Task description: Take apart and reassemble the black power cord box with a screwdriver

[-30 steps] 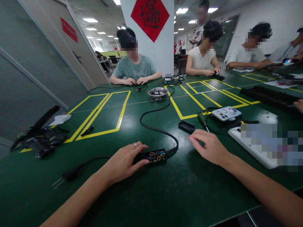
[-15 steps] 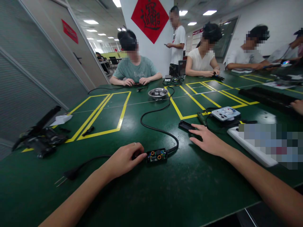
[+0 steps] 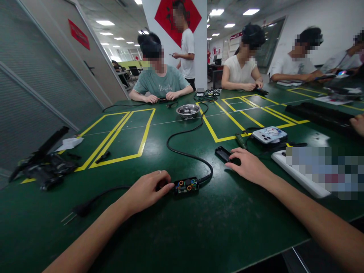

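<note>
An opened black power adapter (image 3: 186, 185) lies on the green table, its circuit board and copper coils facing up. My left hand (image 3: 149, 191) is closed on the left end of its case; the fingertips are partly hidden behind the thumb. From that side a cord runs to a two-pin plug (image 3: 81, 210), and a black cable (image 3: 182, 151) curves away from the other end. My right hand (image 3: 247, 165) has thumb and fingers around the near end of an empty black adapter cover (image 3: 223, 153), which still rests on the table. Behind this hand lies a green-handled screwdriver (image 3: 241, 141), mostly covered.
A metal bowl (image 3: 188, 110) with small parts stands mid-table. At right are a phone (image 3: 270, 135) and a white slab (image 3: 301, 174), partly blurred out. Black parts (image 3: 54, 170) lie at far left. Yellow tape (image 3: 145, 138) marks the table. Several people sit opposite.
My right hand has lowered onto the black cover, and its fingers have closed round the near end. My left hand has slid slightly left along the adapter. A standing person has walked leftward behind.
</note>
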Motion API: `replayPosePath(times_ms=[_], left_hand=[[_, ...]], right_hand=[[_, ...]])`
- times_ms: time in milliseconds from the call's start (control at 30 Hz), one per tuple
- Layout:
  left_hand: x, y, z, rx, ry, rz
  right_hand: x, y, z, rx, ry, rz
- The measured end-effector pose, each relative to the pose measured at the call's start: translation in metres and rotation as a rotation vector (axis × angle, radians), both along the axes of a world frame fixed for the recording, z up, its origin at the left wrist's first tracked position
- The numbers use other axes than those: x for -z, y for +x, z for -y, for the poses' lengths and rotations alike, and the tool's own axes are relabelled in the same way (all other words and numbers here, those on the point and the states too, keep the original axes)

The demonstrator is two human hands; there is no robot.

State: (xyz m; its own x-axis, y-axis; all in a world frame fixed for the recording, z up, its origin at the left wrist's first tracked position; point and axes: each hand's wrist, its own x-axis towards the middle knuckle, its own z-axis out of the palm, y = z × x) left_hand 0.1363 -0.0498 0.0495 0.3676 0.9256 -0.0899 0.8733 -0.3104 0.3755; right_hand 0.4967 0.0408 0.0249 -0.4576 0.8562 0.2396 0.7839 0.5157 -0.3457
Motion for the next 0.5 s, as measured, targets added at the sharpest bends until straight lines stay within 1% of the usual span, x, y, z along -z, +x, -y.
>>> replayPosePath(times_ms=[267,500], left_hand=[[-0.0013,0.0006,-0.0003,-0.007,-0.033,-0.018],[-0.0025,0.0006,0.0007,-0.008,-0.035,-0.017]], right_hand=[[-0.0014,0.0007,-0.0010,0.017,0.015,-0.036],[-0.0069,0.0008,0.0004,0.034,0.024,-0.141]])
